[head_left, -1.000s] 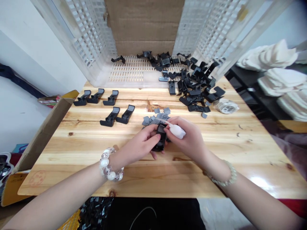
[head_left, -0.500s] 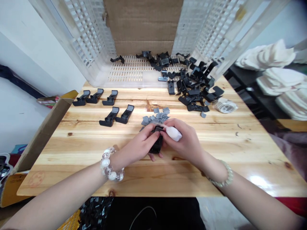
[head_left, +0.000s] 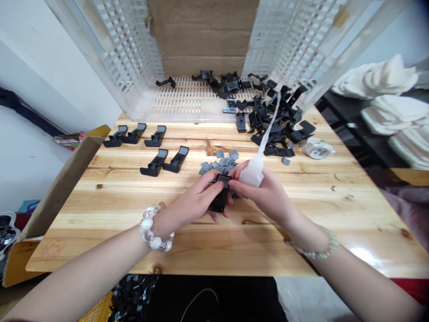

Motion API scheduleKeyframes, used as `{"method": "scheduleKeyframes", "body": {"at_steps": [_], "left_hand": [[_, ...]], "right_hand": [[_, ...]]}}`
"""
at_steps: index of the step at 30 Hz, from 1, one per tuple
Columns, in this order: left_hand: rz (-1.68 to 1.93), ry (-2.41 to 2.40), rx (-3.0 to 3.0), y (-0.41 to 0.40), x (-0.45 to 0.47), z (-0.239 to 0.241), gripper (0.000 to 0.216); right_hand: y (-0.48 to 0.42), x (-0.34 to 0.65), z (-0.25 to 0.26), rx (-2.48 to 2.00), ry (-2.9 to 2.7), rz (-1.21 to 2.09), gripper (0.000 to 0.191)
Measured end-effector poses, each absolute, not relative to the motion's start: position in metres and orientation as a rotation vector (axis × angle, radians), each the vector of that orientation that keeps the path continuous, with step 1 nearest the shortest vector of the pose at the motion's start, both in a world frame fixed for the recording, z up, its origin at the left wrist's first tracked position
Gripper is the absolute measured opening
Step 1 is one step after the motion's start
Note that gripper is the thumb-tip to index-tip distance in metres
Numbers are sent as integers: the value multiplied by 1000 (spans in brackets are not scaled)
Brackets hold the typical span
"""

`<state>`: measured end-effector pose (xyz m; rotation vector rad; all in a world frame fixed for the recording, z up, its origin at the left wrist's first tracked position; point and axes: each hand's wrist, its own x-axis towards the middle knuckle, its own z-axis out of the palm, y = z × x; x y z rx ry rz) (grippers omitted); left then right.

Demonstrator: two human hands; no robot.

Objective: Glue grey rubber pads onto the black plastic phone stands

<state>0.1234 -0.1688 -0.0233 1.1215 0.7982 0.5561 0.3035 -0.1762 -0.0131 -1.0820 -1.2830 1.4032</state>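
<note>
My left hand (head_left: 196, 201) is closed around a small black plastic clip (head_left: 219, 197), held just above the wooden table (head_left: 117, 197). My right hand (head_left: 264, 192) grips a small white glue bottle (head_left: 253, 172) whose long thin nozzle (head_left: 268, 129) points up and away. The right fingertips also touch the top of the clip. Right behind the hands lies a small heap of grey square pads (head_left: 219, 163).
Several finished black clips (head_left: 164, 162) lie in two rows at the left. A pile of loose black clips (head_left: 275, 118) spills from a tipped white plastic crate (head_left: 187, 100) at the back. A round white tape roll (head_left: 317, 148) sits right; a cardboard box (head_left: 56, 188) at the left edge.
The glue bottle has swung from tip-down on the clip to nozzle pointing up and away. My left hand keeps the clip in nearly the same place.
</note>
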Motion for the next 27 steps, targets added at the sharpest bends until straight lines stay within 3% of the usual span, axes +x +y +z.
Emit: {"method": "scheduleKeyframes", "body": {"at_steps": [11,19,27], "left_hand": [[530,814,1107,-170,126,-27,18],[538,802,1140,-170,125,-29,13],[555,818,1352,-167,119,-32,23]], "right_hand": [[-182,299,-15,-1204,-1508,1026,14],[-184,301,-17,-1260,-1575,931,12],[-184,301,-19,-1160,-1561,987,12]]}}
